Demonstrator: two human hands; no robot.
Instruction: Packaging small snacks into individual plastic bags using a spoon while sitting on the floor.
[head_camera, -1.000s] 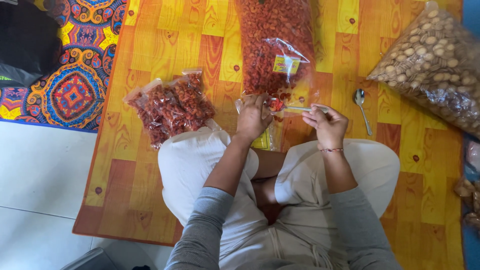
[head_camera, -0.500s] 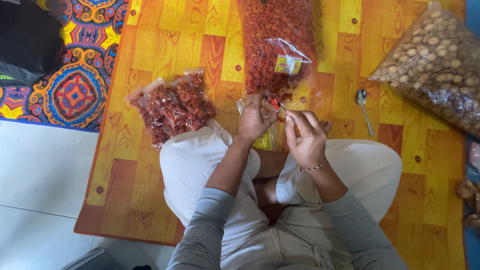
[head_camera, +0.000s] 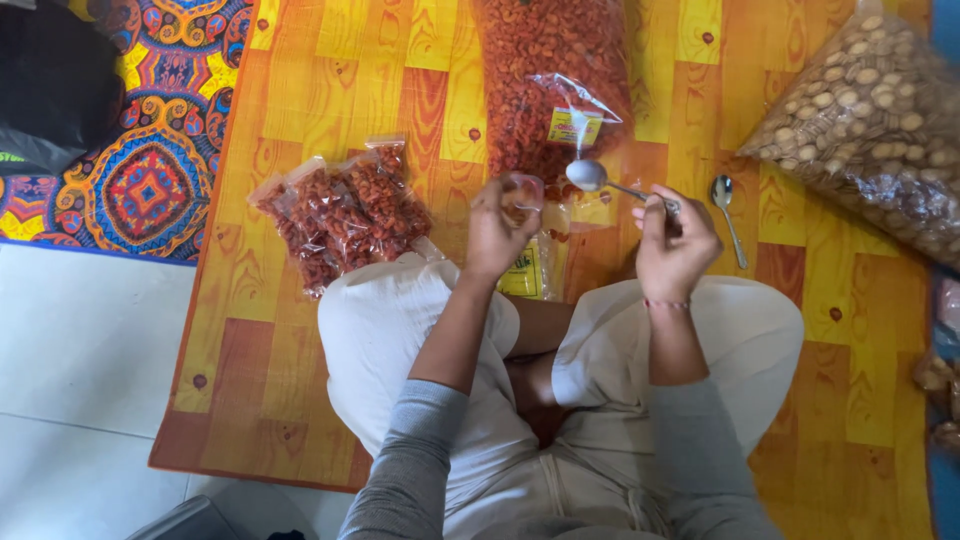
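Covering most of the floor, an orange and yellow wood-patterned mat (head_camera: 330, 120) lies under a person who sits cross-legged in pale trousers and grey sleeves, with a many-coloured patterned rug (head_camera: 140, 170) at its upper left edge and a bare white floor (head_camera: 80, 380) below that. At the top centre a big clear bag of red-orange snack pieces (head_camera: 545, 80) lies open toward the person, and at the upper right a second big clear bag of round tan biscuits (head_camera: 870, 120) rests partly off the mat. To the left of the knees sits a heap of small sealed packets of the red snack (head_camera: 340, 220), touching one another. Just in front of the shins lies a stack of small empty bags with yellow labels (head_camera: 525, 270). The left hand (head_camera: 495, 235) is clamped on a small clear pouch (head_camera: 524, 190), pinching its mouth, held up just below the big red bag. The right hand (head_camera: 675, 245) is closed around the handle of a metal spoon (head_camera: 600, 178), whose bowl points left and hovers beside the pouch, near but not touching it. A second spoon (head_camera: 728, 215) lies loose on the mat just right of that hand.
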